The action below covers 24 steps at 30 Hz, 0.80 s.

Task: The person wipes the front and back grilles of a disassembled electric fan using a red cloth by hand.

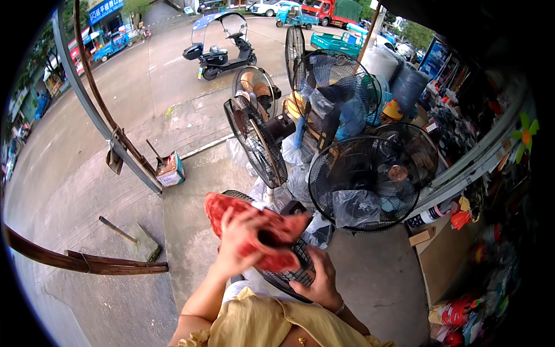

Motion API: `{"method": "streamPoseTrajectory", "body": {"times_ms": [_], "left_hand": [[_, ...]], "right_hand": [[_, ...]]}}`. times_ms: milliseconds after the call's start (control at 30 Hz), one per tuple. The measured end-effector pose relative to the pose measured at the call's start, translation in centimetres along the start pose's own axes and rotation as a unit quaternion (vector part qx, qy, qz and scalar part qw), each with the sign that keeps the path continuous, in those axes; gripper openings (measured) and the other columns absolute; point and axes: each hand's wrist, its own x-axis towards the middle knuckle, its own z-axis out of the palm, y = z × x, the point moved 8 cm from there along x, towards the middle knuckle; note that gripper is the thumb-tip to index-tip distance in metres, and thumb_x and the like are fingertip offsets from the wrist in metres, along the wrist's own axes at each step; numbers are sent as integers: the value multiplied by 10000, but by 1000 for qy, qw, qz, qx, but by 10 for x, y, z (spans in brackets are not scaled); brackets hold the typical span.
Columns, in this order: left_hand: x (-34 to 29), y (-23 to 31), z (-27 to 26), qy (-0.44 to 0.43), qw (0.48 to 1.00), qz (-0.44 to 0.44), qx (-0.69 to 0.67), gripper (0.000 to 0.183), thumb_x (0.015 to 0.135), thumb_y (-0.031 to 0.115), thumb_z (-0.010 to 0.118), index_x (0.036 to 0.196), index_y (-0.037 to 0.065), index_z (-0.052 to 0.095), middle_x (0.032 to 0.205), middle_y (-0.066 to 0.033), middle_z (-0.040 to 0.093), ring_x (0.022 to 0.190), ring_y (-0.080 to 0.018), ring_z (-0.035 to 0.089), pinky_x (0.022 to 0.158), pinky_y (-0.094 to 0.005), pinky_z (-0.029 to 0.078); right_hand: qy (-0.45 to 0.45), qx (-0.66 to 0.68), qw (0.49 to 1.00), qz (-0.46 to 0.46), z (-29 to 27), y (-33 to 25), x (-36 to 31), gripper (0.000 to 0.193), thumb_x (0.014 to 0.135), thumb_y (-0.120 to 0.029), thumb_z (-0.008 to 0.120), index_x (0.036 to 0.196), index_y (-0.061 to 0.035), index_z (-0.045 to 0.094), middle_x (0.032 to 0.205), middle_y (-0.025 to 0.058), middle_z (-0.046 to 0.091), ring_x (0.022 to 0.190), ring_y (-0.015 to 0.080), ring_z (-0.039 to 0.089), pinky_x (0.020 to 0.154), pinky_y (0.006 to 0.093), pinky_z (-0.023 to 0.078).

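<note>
A crumpled red cloth is held in my left hand, against a black fan right in front of my body. The fingers are somewhat smeared by motion but close over the cloth. On the fan's right side, my right hand grips the edge of its wire cage. The cloth and my left hand hide much of this fan. Just beyond stands another black fan with its cage turned sideways.
Several fan cages, such as a large round one, crowd the ground ahead, with clear plastic bags among them. Goods and cardboard line the right. A box stands by a leaning post. A scooter is parked on the street.
</note>
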Motion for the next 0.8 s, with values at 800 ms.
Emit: {"method": "streamPoseTrajectory", "body": {"times_ms": [800], "left_hand": [[-80,-145,10,320,838,-301,-323,347,961,166,614,1247,-14,537,1182,-106,631,1060,-189,602,918,-320,488]], "right_hand": [[8,-6,1000,-1,3,4,-7,829,720,-342,800,1368,34,445,1274,237,526,1132,408,542,946,468,460]]}}
